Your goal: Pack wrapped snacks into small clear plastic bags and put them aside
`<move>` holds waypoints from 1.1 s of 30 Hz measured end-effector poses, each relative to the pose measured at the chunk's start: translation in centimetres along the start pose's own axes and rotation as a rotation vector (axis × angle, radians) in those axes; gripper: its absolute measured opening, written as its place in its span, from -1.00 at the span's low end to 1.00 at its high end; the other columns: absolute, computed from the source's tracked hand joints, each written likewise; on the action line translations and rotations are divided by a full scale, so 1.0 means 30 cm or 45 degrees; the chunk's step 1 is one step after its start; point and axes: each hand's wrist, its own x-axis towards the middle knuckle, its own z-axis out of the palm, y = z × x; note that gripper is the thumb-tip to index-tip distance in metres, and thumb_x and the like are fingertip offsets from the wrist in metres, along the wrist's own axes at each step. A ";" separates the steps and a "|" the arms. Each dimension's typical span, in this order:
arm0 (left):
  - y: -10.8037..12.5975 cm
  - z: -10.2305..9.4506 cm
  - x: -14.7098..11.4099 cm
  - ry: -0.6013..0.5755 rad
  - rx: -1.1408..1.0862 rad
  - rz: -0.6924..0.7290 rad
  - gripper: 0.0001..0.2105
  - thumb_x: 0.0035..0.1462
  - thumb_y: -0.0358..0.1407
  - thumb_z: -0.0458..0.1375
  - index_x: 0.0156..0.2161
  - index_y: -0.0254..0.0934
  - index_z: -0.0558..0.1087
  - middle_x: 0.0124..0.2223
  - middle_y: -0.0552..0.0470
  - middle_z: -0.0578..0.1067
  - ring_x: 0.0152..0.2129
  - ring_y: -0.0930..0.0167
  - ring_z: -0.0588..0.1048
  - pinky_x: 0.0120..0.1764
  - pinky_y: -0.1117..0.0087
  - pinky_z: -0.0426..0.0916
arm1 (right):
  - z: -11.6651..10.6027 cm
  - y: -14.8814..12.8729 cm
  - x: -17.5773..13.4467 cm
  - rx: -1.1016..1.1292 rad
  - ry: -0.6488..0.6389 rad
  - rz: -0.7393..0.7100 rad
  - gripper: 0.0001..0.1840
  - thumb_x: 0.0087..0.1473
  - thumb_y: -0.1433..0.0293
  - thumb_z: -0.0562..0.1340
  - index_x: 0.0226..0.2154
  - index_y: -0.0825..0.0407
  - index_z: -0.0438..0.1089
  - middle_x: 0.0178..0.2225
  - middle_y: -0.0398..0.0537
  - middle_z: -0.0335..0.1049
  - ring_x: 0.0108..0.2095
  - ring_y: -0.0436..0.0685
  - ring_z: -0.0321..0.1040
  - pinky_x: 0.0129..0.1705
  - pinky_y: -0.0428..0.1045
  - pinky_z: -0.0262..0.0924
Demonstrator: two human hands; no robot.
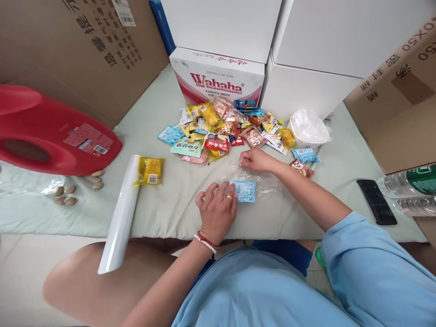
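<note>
Lying partly under the left grip (218, 210) is a blue packet (246, 191).

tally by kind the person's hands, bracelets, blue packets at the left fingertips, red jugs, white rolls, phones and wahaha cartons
left hand and right hand: 2
red bracelet and white beaded bracelet: 2
blue packet: 1
red jug: 1
white roll: 1
black phone: 1
Wahaha carton: 1
total: 9
</note>
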 end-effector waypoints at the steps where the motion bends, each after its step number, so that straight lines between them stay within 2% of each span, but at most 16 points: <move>1: -0.010 0.002 0.007 -0.029 -0.023 -0.063 -0.74 0.38 -0.27 0.12 0.07 -0.10 0.57 0.10 -0.06 0.62 0.10 0.09 0.44 0.08 -0.01 0.08 | -0.002 -0.005 -0.010 0.006 0.006 -0.019 -0.84 0.20 0.40 0.31 -0.25 0.17 0.56 -0.39 -0.09 0.46 -0.38 0.04 0.30 -0.30 -0.08 0.03; 5: -0.032 0.017 0.026 -0.142 -0.059 -0.261 -0.75 0.34 -0.24 0.14 0.01 -0.04 0.63 0.16 -0.16 0.53 0.15 0.00 0.34 0.07 -0.07 0.13 | -0.017 -0.037 -0.059 -0.024 0.051 -0.157 -0.84 0.20 0.40 0.30 -0.26 0.17 0.57 -0.31 -0.02 0.45 -0.32 0.05 0.32 -0.24 -0.08 0.09; 8: -0.029 0.034 0.029 -0.225 -0.072 -0.318 -0.74 0.31 -0.27 0.17 0.02 0.04 0.63 0.21 -0.19 0.44 0.15 -0.01 0.30 0.05 -0.09 0.19 | -0.018 -0.083 -0.110 -0.040 0.047 -0.197 -0.79 0.27 0.41 0.23 -0.19 0.14 0.58 -0.26 0.02 0.49 -0.25 0.09 0.39 -0.16 -0.07 0.15; 11: -0.029 0.056 0.027 -0.225 -0.119 -0.325 -0.72 0.30 -0.31 0.15 0.02 0.02 0.62 0.26 -0.20 0.37 0.21 -0.03 0.23 0.10 -0.16 0.20 | 0.018 -0.143 -0.176 -0.175 0.024 -0.175 -0.67 0.31 0.43 0.18 0.05 0.06 0.55 -0.15 0.05 0.52 -0.17 0.13 0.43 -0.10 -0.04 0.19; 14: -0.049 0.080 0.017 -0.143 -0.284 -0.318 -0.73 0.27 -0.36 0.14 0.00 -0.13 0.59 0.24 -0.25 0.33 0.24 -0.02 0.23 0.15 -0.18 0.24 | 0.084 -0.187 -0.246 -0.401 -0.121 -0.163 -0.52 0.36 0.39 0.13 0.28 -0.08 0.38 -0.09 0.05 0.49 -0.18 0.16 0.45 -0.18 -0.03 0.19; 17: -0.088 0.094 0.011 -0.005 -0.577 -0.395 -0.69 0.18 -0.40 0.16 0.05 -0.25 0.47 0.12 -0.25 0.35 0.14 0.10 0.35 0.16 -0.07 0.33 | 0.147 -0.193 -0.299 -0.556 -0.215 -0.144 -0.46 0.39 0.40 0.06 0.35 -0.17 0.27 -0.07 0.06 0.46 -0.23 0.16 0.44 -0.30 -0.03 0.14; 19: -0.117 0.094 0.021 0.049 -0.760 -0.528 -0.60 0.12 -0.37 0.19 0.09 -0.28 0.37 0.10 -0.23 0.36 0.05 0.17 0.43 0.10 0.04 0.41 | 0.172 -0.184 -0.316 -0.593 -0.228 -0.158 -0.46 0.39 0.41 0.04 0.35 -0.20 0.27 -0.06 0.06 0.44 -0.21 0.17 0.42 -0.32 -0.03 0.11; 21: -0.144 0.088 0.050 -0.002 -0.896 -0.698 -0.49 0.09 -0.30 0.22 0.16 -0.30 0.30 0.14 -0.24 0.36 -0.10 0.26 0.50 -0.02 0.14 0.45 | 0.183 -0.176 -0.322 -0.613 -0.245 -0.182 -0.47 0.40 0.41 0.04 0.33 -0.23 0.29 -0.05 0.06 0.43 -0.18 0.18 0.40 -0.33 -0.04 0.07; 24: -0.180 0.074 0.118 -0.238 -1.083 -0.879 -0.34 0.02 -0.23 0.29 0.23 -0.28 0.26 0.13 -0.20 0.44 -0.37 0.42 0.48 -0.17 0.25 0.43 | 0.187 -0.174 -0.322 -0.654 -0.252 -0.202 -0.45 0.37 0.45 0.07 0.32 -0.27 0.31 -0.03 0.06 0.43 -0.18 0.20 0.38 -0.36 -0.02 0.01; 26: -0.205 0.064 0.159 -0.413 -1.227 -0.899 -0.40 -0.07 -0.23 0.31 0.13 -0.30 0.38 -0.08 -0.09 0.54 -0.44 0.42 0.45 -0.26 0.29 0.39 | 0.188 -0.179 -0.321 -0.666 -0.243 -0.197 -0.44 0.36 0.47 0.07 0.31 -0.27 0.33 -0.02 0.08 0.43 -0.19 0.21 0.38 -0.37 -0.02 -0.02; 28: -0.230 0.050 0.175 -0.503 -1.329 -0.900 -0.54 -0.13 -0.23 0.29 -0.05 -0.31 0.47 -0.31 0.03 0.52 -0.47 0.40 0.44 -0.33 0.34 0.34 | 0.189 -0.182 -0.322 -0.661 -0.239 -0.185 -0.44 0.36 0.48 0.07 0.30 -0.25 0.33 -0.02 0.09 0.43 -0.20 0.20 0.38 -0.37 -0.01 -0.04; 30: -0.254 0.032 0.159 -0.470 -1.349 -0.916 -0.64 -0.14 -0.21 0.26 -0.17 -0.30 0.48 -0.39 0.07 0.49 -0.46 0.41 0.43 -0.33 0.36 0.32 | 0.189 -0.183 -0.324 -0.641 -0.235 -0.174 -0.42 0.36 0.49 0.06 0.33 -0.26 0.31 -0.02 0.08 0.43 -0.19 0.19 0.38 -0.37 -0.01 -0.03; 33: -0.281 -0.001 0.100 -0.368 -1.356 -1.011 -0.71 -0.13 -0.18 0.26 -0.27 -0.29 0.48 -0.36 0.06 0.50 -0.43 0.42 0.42 -0.31 0.38 0.33 | 0.188 -0.182 -0.328 -0.607 -0.230 -0.157 -0.39 0.36 0.49 0.05 0.35 -0.29 0.27 0.00 0.05 0.43 -0.18 0.19 0.37 -0.35 -0.02 -0.01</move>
